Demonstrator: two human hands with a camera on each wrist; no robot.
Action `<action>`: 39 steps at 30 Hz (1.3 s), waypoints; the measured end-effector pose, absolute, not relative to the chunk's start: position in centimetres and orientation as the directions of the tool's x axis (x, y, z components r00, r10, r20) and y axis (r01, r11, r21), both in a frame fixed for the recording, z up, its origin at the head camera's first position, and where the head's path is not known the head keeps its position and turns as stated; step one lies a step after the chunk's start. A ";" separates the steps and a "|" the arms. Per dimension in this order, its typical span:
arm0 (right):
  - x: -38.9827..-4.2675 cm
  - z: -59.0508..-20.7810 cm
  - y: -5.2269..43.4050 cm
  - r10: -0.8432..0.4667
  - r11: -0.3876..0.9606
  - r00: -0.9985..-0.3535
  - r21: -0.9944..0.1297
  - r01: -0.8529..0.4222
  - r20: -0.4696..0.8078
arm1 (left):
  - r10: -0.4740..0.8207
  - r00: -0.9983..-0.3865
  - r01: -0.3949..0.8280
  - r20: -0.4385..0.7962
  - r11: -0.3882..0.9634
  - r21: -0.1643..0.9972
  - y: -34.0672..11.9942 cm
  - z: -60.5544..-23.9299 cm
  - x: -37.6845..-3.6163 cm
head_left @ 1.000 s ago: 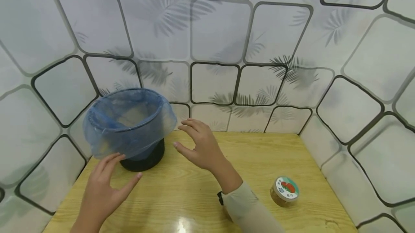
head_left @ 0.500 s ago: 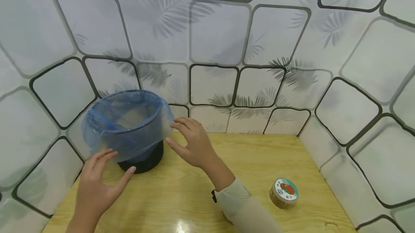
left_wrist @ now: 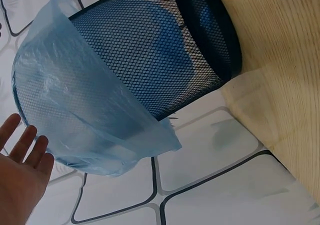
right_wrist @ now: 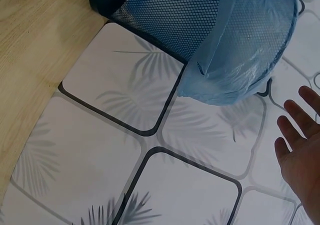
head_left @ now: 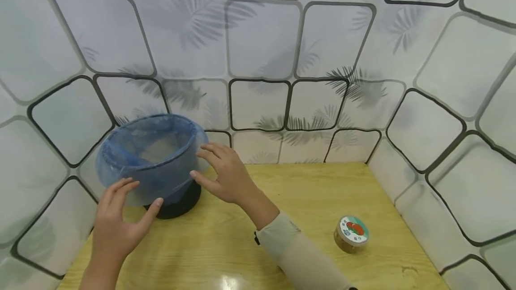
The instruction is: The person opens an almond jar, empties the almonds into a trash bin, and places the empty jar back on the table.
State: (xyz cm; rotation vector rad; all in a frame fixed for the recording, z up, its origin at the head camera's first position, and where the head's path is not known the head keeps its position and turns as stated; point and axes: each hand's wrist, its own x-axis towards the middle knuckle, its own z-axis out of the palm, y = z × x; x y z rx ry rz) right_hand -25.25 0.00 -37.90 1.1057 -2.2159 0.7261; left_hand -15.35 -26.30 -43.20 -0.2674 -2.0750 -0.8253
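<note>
The left hand (head_left: 117, 227), spread wide, hovers near the blue bag (head_left: 167, 180) draped over the mesh bin (left_wrist: 135, 45) upright on the table (head_left: 314, 196) — the right hand (head_left: 225, 177), also wide, hovers opposite — and a lidded tub (head_left: 351, 234) stands well apart.

Tabletop (head_left: 298, 191), yellow wood-grain, is carrying: bin (left_wrist: 140, 50), black mesh, standing upright far left; tub (head_left: 351, 234), lidded, sitting right.

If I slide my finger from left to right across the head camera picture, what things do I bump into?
Bin with a blue bag → right hand → little round tub. The left hand overlaps the bin, so I left it out.
</note>
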 end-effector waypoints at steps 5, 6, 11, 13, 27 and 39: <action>-25.9 -38.3 0.0 -0.529 0.519 -0.527 -0.238 -0.821 0.666 | -0.130 -0.613 0.459 0.779 0.744 0.485 -26.3 -43.4 -15.6; -26.0 -38.4 -0.1 -0.528 0.518 -0.529 -0.242 -0.820 0.664 | -0.132 -0.610 0.461 0.782 0.744 0.484 -26.4 -43.4 -15.7; -26.7 -38.7 -0.8 -0.528 0.508 -0.538 -0.263 -0.820 0.657 | -0.118 -0.601 0.464 0.791 0.754 0.465 -26.8 -43.1 -16.2; -27.0 -38.7 -1.1 -0.530 0.506 -0.532 -0.257 -0.824 0.660 | -0.119 -0.591 0.467 0.798 0.756 0.458 -26.9 -43.0 -16.3; -28.8 -36.2 -2.0 -0.579 0.553 -0.524 -0.171 -0.815 0.625 | -0.203 -0.464 0.466 0.862 0.772 0.432 -27.3 -42.0 -17.7; -29.6 -36.9 -3.4 -0.614 0.559 -0.538 -0.163 -0.813 0.577 | -0.088 -0.530 0.394 0.844 0.855 0.336 -28.1 -41.3 -18.9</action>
